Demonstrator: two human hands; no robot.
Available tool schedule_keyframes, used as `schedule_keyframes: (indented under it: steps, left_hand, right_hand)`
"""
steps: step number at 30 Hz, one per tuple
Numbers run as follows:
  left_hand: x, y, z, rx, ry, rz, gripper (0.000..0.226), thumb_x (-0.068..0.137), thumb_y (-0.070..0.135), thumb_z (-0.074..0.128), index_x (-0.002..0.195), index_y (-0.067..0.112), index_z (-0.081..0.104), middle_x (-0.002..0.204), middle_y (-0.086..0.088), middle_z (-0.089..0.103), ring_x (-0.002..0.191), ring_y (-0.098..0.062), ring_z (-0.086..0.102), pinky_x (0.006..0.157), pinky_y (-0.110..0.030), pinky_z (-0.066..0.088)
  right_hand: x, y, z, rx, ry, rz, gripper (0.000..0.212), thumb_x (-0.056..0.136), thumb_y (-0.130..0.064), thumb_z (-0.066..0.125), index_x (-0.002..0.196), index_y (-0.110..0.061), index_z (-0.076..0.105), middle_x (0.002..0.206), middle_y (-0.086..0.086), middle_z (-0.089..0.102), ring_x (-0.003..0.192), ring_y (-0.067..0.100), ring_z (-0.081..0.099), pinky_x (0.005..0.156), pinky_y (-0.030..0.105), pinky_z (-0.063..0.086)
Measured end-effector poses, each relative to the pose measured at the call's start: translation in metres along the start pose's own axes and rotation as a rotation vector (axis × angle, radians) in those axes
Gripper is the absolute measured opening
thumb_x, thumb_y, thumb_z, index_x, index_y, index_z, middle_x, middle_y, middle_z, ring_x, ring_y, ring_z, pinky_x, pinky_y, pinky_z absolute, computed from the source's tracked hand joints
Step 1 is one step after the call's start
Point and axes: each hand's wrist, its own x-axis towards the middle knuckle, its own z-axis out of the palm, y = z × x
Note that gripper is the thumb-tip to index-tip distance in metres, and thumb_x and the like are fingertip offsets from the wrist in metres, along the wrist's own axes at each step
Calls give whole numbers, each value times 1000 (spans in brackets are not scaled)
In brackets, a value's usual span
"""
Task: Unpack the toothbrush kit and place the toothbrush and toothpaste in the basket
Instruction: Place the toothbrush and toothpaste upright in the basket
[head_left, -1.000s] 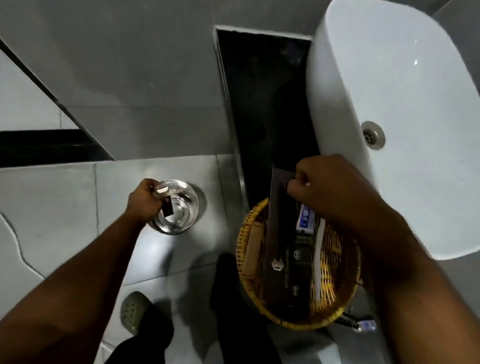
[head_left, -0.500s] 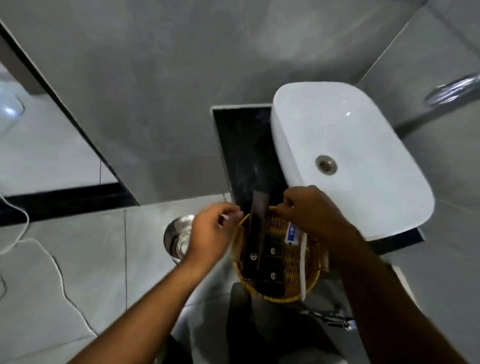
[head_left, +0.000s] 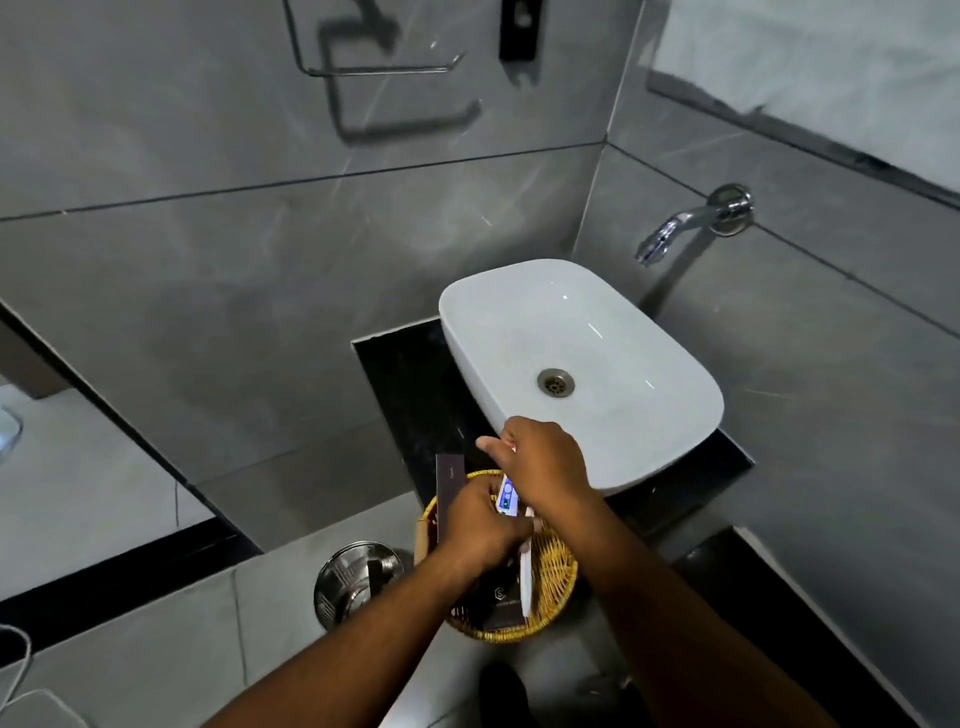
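Observation:
A round wicker basket (head_left: 557, 574) stands on the dark counter's front corner, beside the white basin. Over the basket, my right hand (head_left: 545, 462) pinches the top of a small white and blue toothpaste tube (head_left: 506, 496). My left hand (head_left: 478, 525) has come in from the left, its fingers curled against the upper end of a white toothbrush (head_left: 525, 577) that hangs down into the basket. A tall dark box (head_left: 449, 483) leans on the basket's left rim. Dark packets (head_left: 501, 597) lie inside, partly hidden by my left hand and arm.
The white basin (head_left: 582, 364) sits right behind the basket, under a chrome wall tap (head_left: 685, 223). A steel bin (head_left: 353, 577) with a dark scrap in it stands on the floor, left of the basket. Grey tiled walls close in behind and to the right.
My left hand has left the steel bin and moved right to meet my right hand over the basket. The camera view has pulled back and tilted up.

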Motion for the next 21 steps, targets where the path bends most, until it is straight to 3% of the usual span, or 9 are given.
schedule_keyframes:
  steps: [3, 6, 12, 17, 21]
  left_hand:
    - [8, -9, 4, -32, -32, -87, 28, 66, 0, 82, 86, 11, 64, 77, -12, 74, 67, -25, 72, 66, -40, 60]
    - [17, -17, 8, -78, -58, -191, 16, 76, -1, 76, 77, 9, 63, 56, -3, 69, 45, -13, 63, 38, -24, 46]
    - [35, -28, 18, -83, -36, -289, 9, 82, 2, 69, 80, 8, 63, 50, -2, 69, 37, -12, 63, 28, -17, 32]
    - [44, -26, 16, 84, -27, -285, 11, 82, 3, 70, 90, 8, 64, 68, -8, 70, 34, -12, 61, 29, -17, 35]
    - [42, -22, 10, 358, 39, -86, 9, 88, 7, 63, 88, 14, 69, 72, -7, 74, 45, -15, 66, 42, -19, 48]
  right_hand:
    - [-2, 11, -8, 17, 200, 0, 42, 90, -53, 55, 71, -15, 53, 66, 4, 64, 62, 26, 58, 53, 35, 44]
    - [2, 22, -20, 58, 311, -4, 40, 89, -53, 56, 77, -16, 59, 68, 1, 66, 62, 21, 58, 53, 32, 44]
    - [-7, 45, -14, 44, 139, -53, 40, 87, -52, 60, 73, -14, 58, 67, 2, 65, 62, 19, 60, 57, 35, 49]
    - [-23, 59, 7, 25, 55, -88, 41, 87, -50, 61, 69, -13, 55, 64, 4, 62, 62, 22, 57, 57, 35, 44]
    - [-25, 62, 12, 46, 3, -101, 40, 86, -51, 61, 72, -14, 57, 67, 3, 64, 63, 21, 58, 58, 36, 45]
